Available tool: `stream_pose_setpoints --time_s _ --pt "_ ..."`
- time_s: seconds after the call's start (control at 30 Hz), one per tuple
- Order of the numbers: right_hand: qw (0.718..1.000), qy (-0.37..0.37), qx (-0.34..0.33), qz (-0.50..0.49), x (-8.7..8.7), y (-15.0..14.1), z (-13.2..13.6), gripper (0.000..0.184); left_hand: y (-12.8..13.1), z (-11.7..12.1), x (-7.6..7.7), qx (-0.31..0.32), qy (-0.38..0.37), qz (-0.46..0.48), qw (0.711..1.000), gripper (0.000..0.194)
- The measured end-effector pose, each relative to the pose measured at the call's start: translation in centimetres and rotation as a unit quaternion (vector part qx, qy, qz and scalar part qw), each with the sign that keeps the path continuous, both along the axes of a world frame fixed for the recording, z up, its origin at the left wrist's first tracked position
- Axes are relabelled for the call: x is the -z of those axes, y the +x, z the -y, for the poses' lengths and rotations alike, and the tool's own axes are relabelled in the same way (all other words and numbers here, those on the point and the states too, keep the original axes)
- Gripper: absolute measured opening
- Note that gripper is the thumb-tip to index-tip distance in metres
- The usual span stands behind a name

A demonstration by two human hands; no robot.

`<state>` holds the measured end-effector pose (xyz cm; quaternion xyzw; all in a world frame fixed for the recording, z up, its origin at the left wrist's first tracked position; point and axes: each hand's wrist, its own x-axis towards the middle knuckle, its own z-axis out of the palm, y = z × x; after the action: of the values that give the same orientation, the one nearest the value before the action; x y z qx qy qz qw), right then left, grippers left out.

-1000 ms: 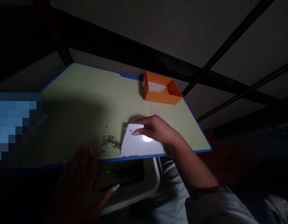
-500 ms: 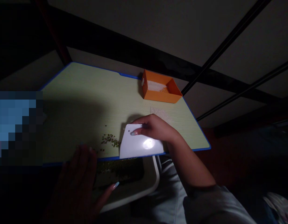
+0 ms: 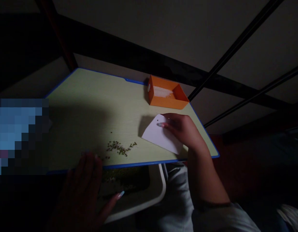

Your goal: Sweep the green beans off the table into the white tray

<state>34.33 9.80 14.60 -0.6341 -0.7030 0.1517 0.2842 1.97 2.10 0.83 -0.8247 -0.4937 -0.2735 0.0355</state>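
Observation:
A white plastic dough scraper is pinched between the thumb and fingers of my right hand. It is tilted over the right part of the pale green tabletop. Left of its lower corner lies a loose scatter of small green beans. My left hand is in deep shadow at the front edge, fingers stretched out and thumb apart, with nothing seen in it. Below that edge is a white-rimmed tub with more green beans inside, partly hidden by the table and my left hand.
An orange open box with pale grainy stuff in it stands at the back right of the table. A blue edging runs round the tabletop. Dark panelled walls rise behind. A blurred-out blue patch covers the far left.
The scraper has moved with my right hand from the front edge, up and to the right, away from the beans, and has turned. More beans show where it stood. My left hand stays put.

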Motion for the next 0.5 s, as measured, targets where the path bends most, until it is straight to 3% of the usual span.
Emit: stream_pose_setpoints --time_s 0.1,0.23,0.5 --pt "0.996 0.000 0.066 0.065 -0.1 0.3 0.6 0.030 0.1 -0.1 0.2 0.002 0.008 0.000 1.000 0.093" --pt "0.992 -0.016 0.083 0.093 0.5 -0.4 0.4 0.030 0.1 -0.2 0.3 0.008 0.013 -0.009 1.000 0.095" --pt "0.994 -0.043 0.011 0.101 0.8 -3.3 -0.9 0.035 -0.2 0.0 0.6 0.005 0.006 -0.009 1.000 0.094"
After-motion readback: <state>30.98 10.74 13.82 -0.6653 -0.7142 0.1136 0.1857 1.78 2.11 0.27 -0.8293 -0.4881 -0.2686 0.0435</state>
